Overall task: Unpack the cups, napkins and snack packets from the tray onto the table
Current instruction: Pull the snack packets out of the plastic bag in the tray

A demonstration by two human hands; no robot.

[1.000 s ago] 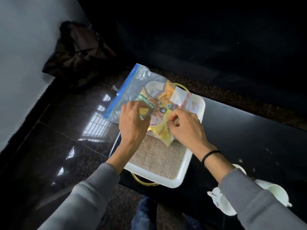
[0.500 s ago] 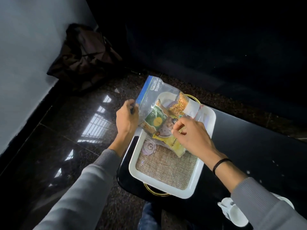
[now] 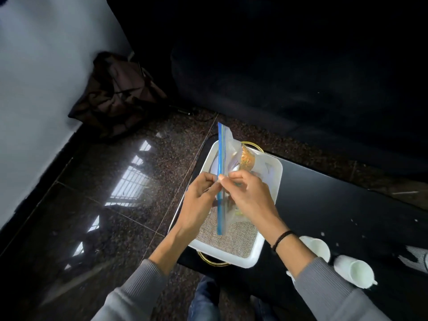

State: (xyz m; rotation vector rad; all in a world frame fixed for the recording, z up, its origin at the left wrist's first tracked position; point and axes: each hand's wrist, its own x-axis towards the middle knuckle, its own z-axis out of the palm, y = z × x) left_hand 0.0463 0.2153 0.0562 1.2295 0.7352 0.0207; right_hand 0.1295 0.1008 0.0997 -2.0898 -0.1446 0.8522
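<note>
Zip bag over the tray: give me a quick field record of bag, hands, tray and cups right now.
zip bag: held edge-on above the tray, blue seal strip facing the camera
bag contents: snack packets, partly visible through the clear plastic
left hand: pinching the seal strip from the left
right hand: pinching the seal strip from the right
seal: cannot tell if open
tray: white, burlap liner, on the black table
cups: white, on the table right of the tray

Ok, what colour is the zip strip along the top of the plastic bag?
Blue, with a thin yellow-green line beside it. The zip strip shows in the head view, the only view.
</note>
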